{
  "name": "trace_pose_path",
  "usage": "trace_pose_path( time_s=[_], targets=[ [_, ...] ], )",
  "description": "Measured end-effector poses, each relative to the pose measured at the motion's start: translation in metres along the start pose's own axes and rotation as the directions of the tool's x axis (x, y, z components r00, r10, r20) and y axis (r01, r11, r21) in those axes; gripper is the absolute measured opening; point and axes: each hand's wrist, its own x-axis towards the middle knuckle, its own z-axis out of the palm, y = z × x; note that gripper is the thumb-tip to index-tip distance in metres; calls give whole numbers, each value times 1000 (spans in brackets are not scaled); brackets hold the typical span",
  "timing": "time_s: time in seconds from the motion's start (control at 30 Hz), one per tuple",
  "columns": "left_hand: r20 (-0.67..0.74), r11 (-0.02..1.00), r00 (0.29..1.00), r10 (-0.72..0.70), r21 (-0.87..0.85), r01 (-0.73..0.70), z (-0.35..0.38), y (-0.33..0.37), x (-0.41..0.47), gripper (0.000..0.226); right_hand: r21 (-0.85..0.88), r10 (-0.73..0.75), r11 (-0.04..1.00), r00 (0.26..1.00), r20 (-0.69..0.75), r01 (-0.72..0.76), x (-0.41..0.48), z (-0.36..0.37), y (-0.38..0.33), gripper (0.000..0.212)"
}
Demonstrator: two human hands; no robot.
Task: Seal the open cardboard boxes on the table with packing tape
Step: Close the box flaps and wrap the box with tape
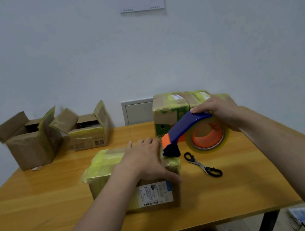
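Note:
A closed cardboard box with yellowish tape on top and a shipping label on its front sits at the middle of the wooden table. My left hand presses flat on its top, thumb down the front right corner. My right hand grips a blue and orange tape dispenser holding a roll of clear tape; its cutter end touches the box's top right edge. Two open boxes stand at the back left, one larger and one smaller, their flaps up.
Black-handled scissors lie on the table right of the middle box. A taped box with green print stands at the back right against the wall. A white wall panel is behind the table. Clutter lies on the floor at right.

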Motion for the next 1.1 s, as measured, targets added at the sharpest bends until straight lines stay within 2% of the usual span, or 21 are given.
trace_pose_path(
  time_s=[0.8,1.0,1.1],
  targets=[
    [21,1000,1000,2,27,-3,3,-4,-2,130,132,111,984,991,78,-120,-25,-33,27,21],
    [31,1000,1000,6,27,-6,1,-3,-5,129,177,118,976,992,43,-124,-31,-39,39,25],
    [43,1000,999,1,31,-2,-2,-2,-3,129,166,111,979,993,41,-116,-33,-46,41,39]
  ],
)
